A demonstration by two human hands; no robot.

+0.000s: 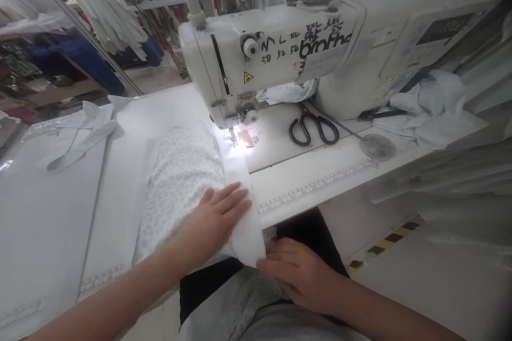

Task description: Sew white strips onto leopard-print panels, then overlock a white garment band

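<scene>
A pale patterned fabric piece [180, 181] with a plain white strip [240, 192] along its right edge lies on the sewing table and runs up under the presser foot [233, 136] of a white sewing machine [272, 53]. My left hand [218, 218] lies flat on the fabric, fingers stretched out toward the strip. Below the table edge, my right hand [300, 272] has its fingers closed at the strip's lower end, over grey fabric in my lap.
Black scissors [314, 129] lie on the machine bed right of the needle. A printed ruler [316, 187] runs along the table's front edge. Crumpled white cloth [428, 109] sits at the right, loose white fabric pieces [86, 138] at the left. Garments hang in the background.
</scene>
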